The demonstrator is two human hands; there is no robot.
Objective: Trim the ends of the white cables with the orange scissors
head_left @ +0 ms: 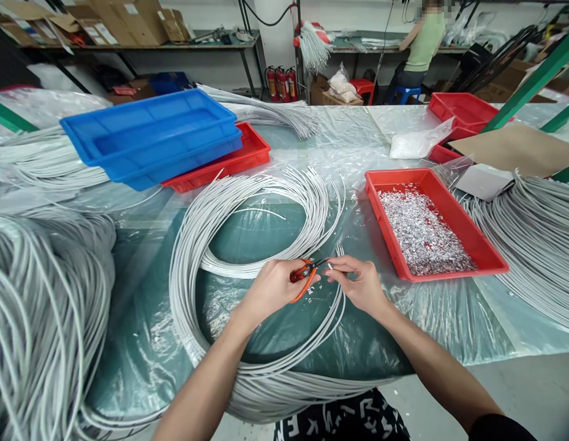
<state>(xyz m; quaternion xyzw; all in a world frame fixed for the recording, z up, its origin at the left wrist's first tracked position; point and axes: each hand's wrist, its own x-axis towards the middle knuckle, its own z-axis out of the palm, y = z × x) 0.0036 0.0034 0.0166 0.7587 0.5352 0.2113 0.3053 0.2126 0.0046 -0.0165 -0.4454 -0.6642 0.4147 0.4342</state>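
Note:
My left hand (pixel 277 285) is closed around orange-handled pliers (pixel 304 277), whose dark jaws point right toward my other hand. With thumb and fingers pinched, my right hand (pixel 357 283) holds the end of a thin white cable (pixel 330 266) at the jaws' tip. Coils of white cable (pixel 185 288) lie beneath and around both hands, some cable ends standing just behind my right hand. Small silvery bits lie on the plastic-covered table under the pliers. To the right sits a red tray (pixel 489 260) with many small shiny metal pieces (pixel 422 233).
Blue trays (pixel 150 135) rest on a red tray (pixel 261 147) at the back left. Thick cable bundles (pixel 40 318) fill the left side, with more (pixel 541 239) at the right. A plastic bag (pixel 417 144) lies behind the metal pieces. A person (pixel 422 46) sits at a far bench.

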